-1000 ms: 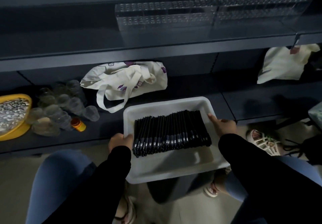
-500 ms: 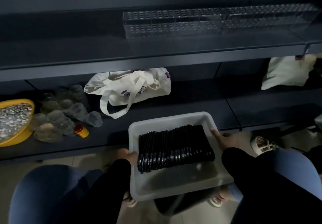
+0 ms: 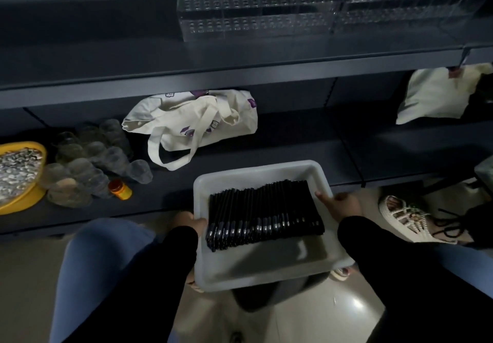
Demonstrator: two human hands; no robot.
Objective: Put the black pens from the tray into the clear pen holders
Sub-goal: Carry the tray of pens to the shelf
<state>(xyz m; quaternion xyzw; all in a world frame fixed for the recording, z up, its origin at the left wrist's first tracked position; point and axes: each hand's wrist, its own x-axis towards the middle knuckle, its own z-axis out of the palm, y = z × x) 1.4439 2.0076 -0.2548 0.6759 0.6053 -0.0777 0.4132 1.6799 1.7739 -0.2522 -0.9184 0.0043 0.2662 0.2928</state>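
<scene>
Both hands gripped the white tray [image 3: 256,173] by its side rims: the left hand [image 3: 190,221] curled over the left rim, the right hand [image 3: 338,204] over the right, thumb on the edge. The black pens [image 3: 264,213] lay inside the tray in one tight row, long axes running front to back, silvery bands toward its near side. Above the tray, on the upper shelf [image 3: 106,57], stood the clear pen holders [image 3: 320,13].
</scene>
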